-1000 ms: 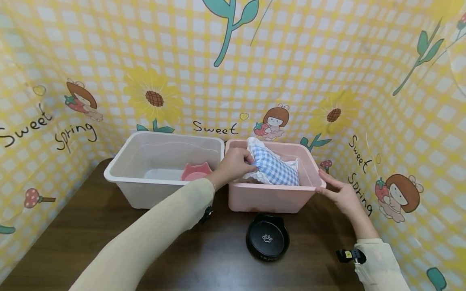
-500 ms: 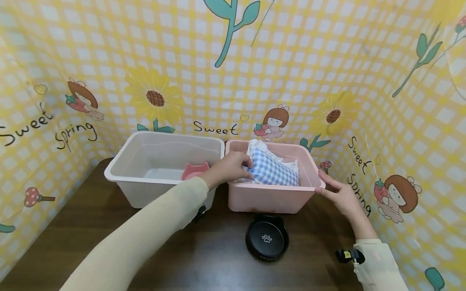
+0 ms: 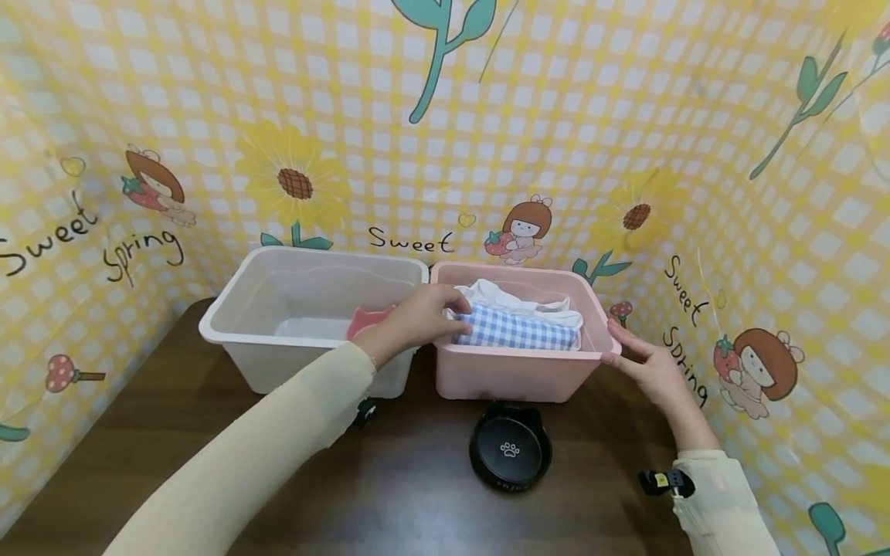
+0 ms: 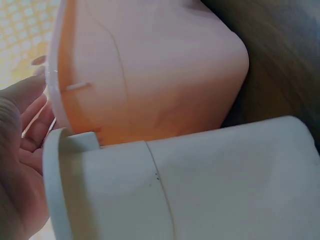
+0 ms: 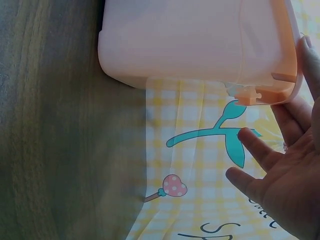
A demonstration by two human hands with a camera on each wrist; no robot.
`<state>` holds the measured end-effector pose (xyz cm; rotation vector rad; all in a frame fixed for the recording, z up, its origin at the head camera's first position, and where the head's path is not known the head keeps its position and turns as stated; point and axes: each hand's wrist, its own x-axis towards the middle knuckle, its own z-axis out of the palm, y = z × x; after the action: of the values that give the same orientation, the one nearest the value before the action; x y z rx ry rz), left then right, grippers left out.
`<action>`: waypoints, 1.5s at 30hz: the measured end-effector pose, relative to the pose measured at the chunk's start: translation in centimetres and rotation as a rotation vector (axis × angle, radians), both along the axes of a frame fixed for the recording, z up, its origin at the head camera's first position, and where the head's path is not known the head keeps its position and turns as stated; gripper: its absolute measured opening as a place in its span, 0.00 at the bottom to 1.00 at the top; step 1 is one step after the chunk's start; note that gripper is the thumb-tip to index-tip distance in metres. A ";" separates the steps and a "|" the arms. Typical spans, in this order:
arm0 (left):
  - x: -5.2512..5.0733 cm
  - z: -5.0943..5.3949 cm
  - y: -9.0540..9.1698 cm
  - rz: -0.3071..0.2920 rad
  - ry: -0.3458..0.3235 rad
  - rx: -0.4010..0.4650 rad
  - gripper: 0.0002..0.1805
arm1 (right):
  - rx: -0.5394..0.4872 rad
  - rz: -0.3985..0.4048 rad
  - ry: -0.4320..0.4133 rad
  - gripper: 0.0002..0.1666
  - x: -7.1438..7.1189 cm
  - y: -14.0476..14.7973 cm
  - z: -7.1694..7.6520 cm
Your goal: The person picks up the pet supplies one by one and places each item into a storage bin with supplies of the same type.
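Note:
In the pink bin [image 3: 511,378] lies a small blue-and-white checked cushion [image 3: 518,328] with a white frilled edge. My left hand [image 3: 420,315] reaches over the bin's left rim to the cushion's left end. Its thumb and forefinger stand apart there, close to the fabric. In the left wrist view that hand [image 4: 22,150] shows behind the rims, with its fingertips partly hidden. My right hand [image 3: 653,378] touches the pink bin's right front corner with thumb and forefinger. The right wrist view shows the other fingers [image 5: 250,150] of it spread out straight.
A grey-white bin [image 3: 313,363] stands left of the pink one, with a pink cat-eared bowl [image 3: 365,318] inside. A black paw-print bowl [image 3: 511,452] sits in front on the dark wooden table [image 3: 417,494]. Yellow checked cloth [image 3: 389,154] hangs behind and at both sides.
The cushion has sunk from a tilted position to lie lower and flatter in the pink bin. My left hand has loosened from its end and drawn slightly left. The right hand stays put.

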<state>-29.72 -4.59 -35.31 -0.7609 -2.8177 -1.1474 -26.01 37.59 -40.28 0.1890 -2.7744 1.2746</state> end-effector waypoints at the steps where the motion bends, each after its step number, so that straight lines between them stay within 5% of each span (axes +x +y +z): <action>1: 0.3 0.0 -0.2 0.000 -0.005 0.014 0.16 | -0.002 0.000 -0.005 0.42 0.0 0.0 0.0; 11: 3.5 0.2 -1.8 0.005 -0.014 0.167 0.18 | 0.002 0.016 -0.014 0.42 0.0 -0.5 0.2; 24: 7.2 -0.6 -2.6 -0.066 0.010 0.278 0.14 | 0.017 -0.001 -0.012 0.41 0.4 -0.6 -0.2; 36: 9.0 -1.9 -2.6 -0.074 0.013 0.268 0.15 | 0.022 -0.006 0.011 0.41 0.1 -0.6 0.3; 45: 9.6 -3.8 -2.2 -0.172 0.002 0.289 0.14 | 0.022 -0.009 0.008 0.42 0.1 -0.3 0.2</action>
<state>-20.15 -6.74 -39.07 -0.9878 -2.5410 -1.5320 -25.90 37.33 -40.07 0.1817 -2.7808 1.2389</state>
